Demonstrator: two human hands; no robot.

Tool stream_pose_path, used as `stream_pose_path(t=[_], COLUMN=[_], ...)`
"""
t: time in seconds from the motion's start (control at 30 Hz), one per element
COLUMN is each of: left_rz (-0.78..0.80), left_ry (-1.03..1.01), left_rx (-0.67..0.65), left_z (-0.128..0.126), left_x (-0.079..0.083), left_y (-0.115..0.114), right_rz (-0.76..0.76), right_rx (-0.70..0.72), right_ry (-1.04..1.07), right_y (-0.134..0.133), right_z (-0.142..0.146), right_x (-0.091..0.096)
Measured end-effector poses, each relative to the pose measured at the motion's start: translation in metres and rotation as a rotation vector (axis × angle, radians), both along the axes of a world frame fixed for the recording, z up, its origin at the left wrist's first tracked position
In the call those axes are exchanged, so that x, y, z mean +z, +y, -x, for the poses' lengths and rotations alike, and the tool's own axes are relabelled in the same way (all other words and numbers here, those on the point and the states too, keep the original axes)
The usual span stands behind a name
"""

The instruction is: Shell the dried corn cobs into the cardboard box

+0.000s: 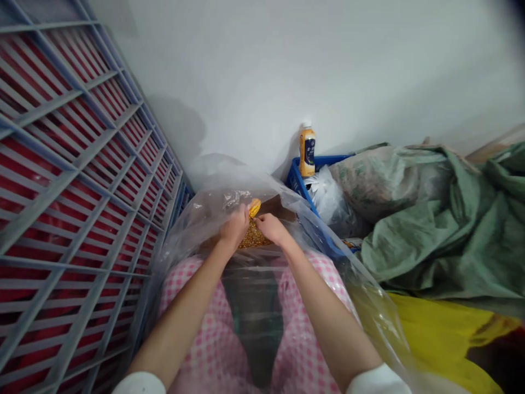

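My left hand [234, 225] is wrapped round a yellow corn cob [255, 207], whose tip sticks out above the fist. My right hand [268, 226] is closed beside it, its fingertips pressed against the cob. Below both hands lies a heap of loose corn kernels [253, 236] inside a wide clear plastic bag [213, 191]. The bag spreads over my lap and my pink checked trousers [213, 350].
A stack of grey slatted crates [74, 180] holding red things fills the left. A blue crate [296, 178] carrying an orange drink bottle [307, 149] and a white bag stands behind. Green woven sacks [435, 219] and a yellow bag [438, 328] lie on the right.
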State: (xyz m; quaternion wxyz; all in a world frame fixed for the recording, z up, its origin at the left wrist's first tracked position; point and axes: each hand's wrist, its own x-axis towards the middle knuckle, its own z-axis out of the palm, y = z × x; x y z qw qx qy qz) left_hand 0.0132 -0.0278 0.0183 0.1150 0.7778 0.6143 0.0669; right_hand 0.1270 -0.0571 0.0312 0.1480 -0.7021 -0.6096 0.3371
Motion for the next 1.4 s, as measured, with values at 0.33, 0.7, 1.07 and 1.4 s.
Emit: stream_pose_path(t=[0.33, 0.7, 1.07, 1.4], left_rz=[0.233, 0.194, 0.464, 0.281], left_ry=[0.107, -0.198, -0.772, -0.765], left_rx=[-0.260, 0.093, 0.121, 0.247], left_z=[0.012, 0.011, 0.019, -0.006], left_x=[-0.019, -0.022, -0.017, -0.051], left_y=[0.010, 0.019, 0.016, 0.009], right_rz=[-0.054, 0.013, 0.045, -0.021], right_rx=[0.339, -0.107, -0.140, -0.227], right_ry=[-0.312, -0.227, 0.150, -0.082], right_y=[-0.017, -0.005, 0.003, -0.009], right_z=[0.015, 0.022, 0.003, 0.036], right_x=[-0.020, -0.018, -0.005, -0.025])
